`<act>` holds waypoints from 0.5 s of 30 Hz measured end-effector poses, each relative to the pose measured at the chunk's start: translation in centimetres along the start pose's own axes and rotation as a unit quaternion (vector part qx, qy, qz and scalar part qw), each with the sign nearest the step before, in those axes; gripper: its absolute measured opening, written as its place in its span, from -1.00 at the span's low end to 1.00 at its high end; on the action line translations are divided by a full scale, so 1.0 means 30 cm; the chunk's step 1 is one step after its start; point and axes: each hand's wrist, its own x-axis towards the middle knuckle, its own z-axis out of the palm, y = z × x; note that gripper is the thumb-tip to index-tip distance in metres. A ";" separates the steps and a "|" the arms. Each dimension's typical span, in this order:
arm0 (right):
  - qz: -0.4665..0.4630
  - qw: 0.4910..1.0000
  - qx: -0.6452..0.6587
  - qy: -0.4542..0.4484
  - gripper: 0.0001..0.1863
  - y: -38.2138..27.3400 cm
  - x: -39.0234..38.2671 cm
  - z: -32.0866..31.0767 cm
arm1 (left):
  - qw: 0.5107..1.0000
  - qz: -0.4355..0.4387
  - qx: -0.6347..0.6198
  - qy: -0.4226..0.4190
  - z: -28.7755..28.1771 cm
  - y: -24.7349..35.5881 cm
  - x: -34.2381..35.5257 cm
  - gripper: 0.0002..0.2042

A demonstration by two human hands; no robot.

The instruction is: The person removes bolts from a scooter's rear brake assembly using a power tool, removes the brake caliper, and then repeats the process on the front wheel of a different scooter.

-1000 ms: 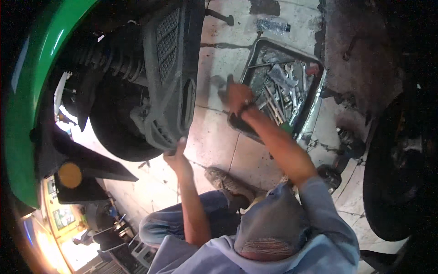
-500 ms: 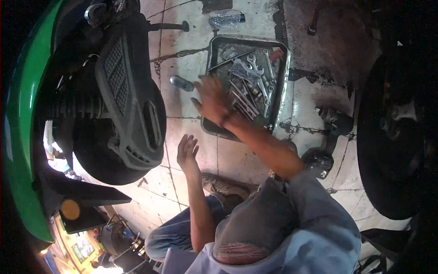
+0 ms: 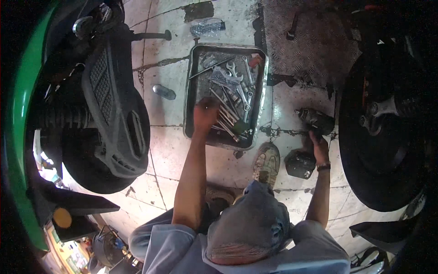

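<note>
My left hand [image 3: 206, 113] is inside a black metal tray [image 3: 195, 68], over its left side, with the fingers curled down at the tools. Whatever those fingers hold is hidden. Beside it lie several wrenches [image 3: 247, 96], long thin metal rods [image 3: 225, 109] and a piece of clear plastic wrap [image 3: 226, 81]. On the right, my right hand [image 3: 320, 150] is closed round the handle of a dark cordless drill [image 3: 319, 121]. The drill lies on the tiles with its battery [image 3: 300, 164] toward me.
A green motorbike [image 3: 22, 114] with a dark footboard [image 3: 105, 91] stands at the left. At the right is a black wheel [image 3: 378, 137]. A small clear-wrapped item [image 3: 164, 92] lies left of the tray, another plastic package [image 3: 207, 28] beyond it. A metal plate [image 3: 305, 55] covers the far floor.
My right hand has left the tray's left side and come over to the drill, taking hold of it. My left hand has gone from above the floor into the tray. The view has shifted somewhat.
</note>
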 end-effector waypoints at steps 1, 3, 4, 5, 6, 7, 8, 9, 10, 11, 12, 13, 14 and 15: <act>0.025 0.992 0.126 -0.011 -0.38 0.001 0.025 0.019 | 0.997 -0.062 -0.040 0.007 -0.022 -0.015 -0.024 -0.75; 0.069 0.966 0.234 -0.089 -0.43 0.014 0.043 -0.010 | 0.996 -0.082 0.044 -0.003 -0.082 0.069 -0.097 -0.75; 0.077 0.945 0.285 -0.141 -0.45 -0.004 0.043 -0.012 | 0.986 -0.102 0.129 -0.004 -0.125 0.101 -0.131 -0.76; 0.085 0.919 0.333 -0.193 -0.47 -0.016 0.040 -0.015 | 0.986 -0.104 0.129 0.001 -0.143 0.067 -0.157 -0.76; 0.086 0.879 0.420 -0.209 -0.54 0.006 0.040 -0.005 | 0.982 -0.044 0.182 -0.035 -0.150 0.012 -0.179 -0.75; 0.085 0.879 0.419 -0.212 -0.54 -0.009 0.036 0.005 | 0.970 0.015 0.232 -0.073 -0.155 0.008 -0.191 -0.73; 0.106 0.876 0.435 -0.179 -0.58 -0.029 0.029 0.020 | 0.971 0.013 0.230 -0.069 -0.160 0.002 -0.199 -0.73; 0.127 0.872 0.450 -0.145 -0.60 -0.044 0.026 0.028 | 0.952 0.087 0.286 -0.060 -0.164 -0.004 -0.206 -0.69; 0.125 0.874 0.447 -0.147 -0.60 -0.021 0.037 0.038 | 0.926 0.162 0.338 -0.051 -0.163 0.016 -0.208 -0.64; 0.060 0.906 0.398 -0.128 -0.59 0.040 0.065 0.063 | 0.927 0.163 0.333 -0.047 -0.153 0.055 -0.197 -0.64; -0.003 0.932 0.346 -0.107 -0.58 0.117 0.098 0.083 | 0.929 0.067 0.335 -0.143 -0.137 0.106 -0.188 -0.55; -0.003 0.935 0.340 -0.101 -0.58 0.235 0.140 0.077 | 0.912 -0.028 0.330 -0.243 -0.102 0.136 -0.185 -0.45; -0.075 0.973 0.213 -0.054 -0.58 0.376 0.179 0.042 | 0.913 -0.023 0.322 -0.250 -0.037 0.129 -0.190 -0.45; -0.110 0.978 0.171 -0.049 -0.56 0.298 0.164 0.107 | 0.916 -0.082 0.332 -0.210 -0.013 0.068 -0.204 -0.38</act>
